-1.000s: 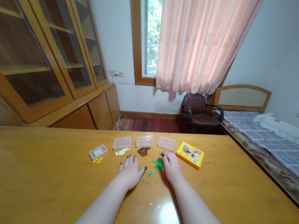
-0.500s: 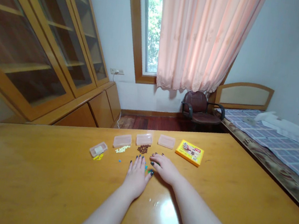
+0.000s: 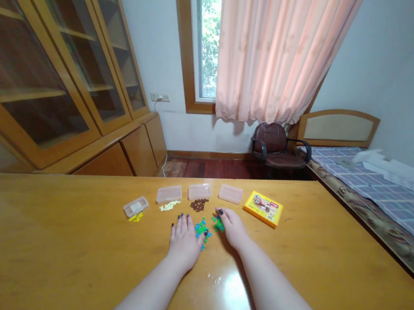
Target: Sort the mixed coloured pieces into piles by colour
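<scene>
My left hand (image 3: 183, 244) lies flat on the wooden table with its fingers spread. Its thumb rests on a mixed heap of small green and blue pieces (image 3: 202, 229). Just right of that heap, my right hand (image 3: 235, 229) bends over a smaller clump of mostly green pieces (image 3: 218, 223), fingers curved against it and no firm grip visible. Beyond the hands are small piles of brown pieces (image 3: 199, 204), cream pieces (image 3: 169, 205) and yellow pieces (image 3: 136, 217). The pieces are too small for me to tell their kind.
Clear plastic boxes, one (image 3: 169, 194) behind the cream pile, another (image 3: 199, 192) behind the brown and a third (image 3: 230, 193) further right, line the table's far side. A smaller box (image 3: 136, 207) sits left. A yellow-orange package (image 3: 263, 209) lies right. Behind stands an office chair (image 3: 275, 146).
My left hand has shifted slightly left, uncovering the green and blue heap. My right hand has drawn its fingers in and moved a little right, with a green clump now showing beside it.
</scene>
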The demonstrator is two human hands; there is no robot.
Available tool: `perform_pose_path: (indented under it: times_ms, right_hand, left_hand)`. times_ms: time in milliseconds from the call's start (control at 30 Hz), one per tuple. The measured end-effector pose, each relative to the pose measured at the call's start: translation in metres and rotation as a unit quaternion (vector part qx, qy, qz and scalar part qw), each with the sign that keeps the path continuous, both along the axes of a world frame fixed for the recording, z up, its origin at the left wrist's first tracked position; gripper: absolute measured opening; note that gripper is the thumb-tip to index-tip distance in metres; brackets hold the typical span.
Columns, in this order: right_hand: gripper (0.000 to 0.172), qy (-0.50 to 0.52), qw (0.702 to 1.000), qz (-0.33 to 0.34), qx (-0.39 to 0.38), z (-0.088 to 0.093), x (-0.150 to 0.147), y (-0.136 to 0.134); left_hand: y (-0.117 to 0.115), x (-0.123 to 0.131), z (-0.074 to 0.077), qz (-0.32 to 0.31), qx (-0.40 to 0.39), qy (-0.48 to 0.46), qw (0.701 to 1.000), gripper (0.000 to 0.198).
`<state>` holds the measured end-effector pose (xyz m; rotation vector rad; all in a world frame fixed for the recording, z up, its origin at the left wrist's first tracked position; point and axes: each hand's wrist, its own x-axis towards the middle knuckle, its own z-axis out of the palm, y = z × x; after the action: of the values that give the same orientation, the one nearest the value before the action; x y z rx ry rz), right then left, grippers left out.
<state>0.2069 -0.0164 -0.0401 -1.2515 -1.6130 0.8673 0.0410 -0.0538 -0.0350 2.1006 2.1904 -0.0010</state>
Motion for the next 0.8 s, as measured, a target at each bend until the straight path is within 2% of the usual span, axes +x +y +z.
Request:
perform_pose_path:
  times_ms: [100, 167, 333, 533, 667, 800]
  right_hand:
    - [0.051, 0.096, 0.995, 0.002, -0.030, -0.007, -0.002, 0.004]
    - [0.058, 0.162, 0.986, -0.009, -0.047, -0.014, -0.004, 0.008]
    - [0.067, 0.276, 0.957, -0.064, -0.063, -0.027, -0.004, 0.023]
    - [0.055, 0.263, 0.957, -0.108, -0.065, -0.022, 0.003, 0.028]
    - [0.039, 0.191, 0.975, -0.104, -0.044, -0.014, 0.012, 0.022]
    - [0.030, 0.122, 0.985, -0.116, -0.036, -0.012, 0.019, 0.018]
  left_hand:
    - [-0.006, 0.022, -0.002, -0.096, 0.013, -0.026, 0.995, 0.072]
    - [-0.003, 0.035, -0.004, -0.138, 0.026, -0.040, 0.989, 0.073]
    - [0.020, 0.054, -0.008, -0.160, 0.052, -0.067, 0.984, 0.067]
    - [0.034, 0.061, -0.004, -0.206, 0.054, -0.097, 0.972, 0.053]
    - [0.032, 0.053, -0.002, -0.248, 0.050, -0.151, 0.956, 0.050]
    - [0.035, 0.045, -0.002, -0.245, 0.044, -0.236, 0.939, 0.047]
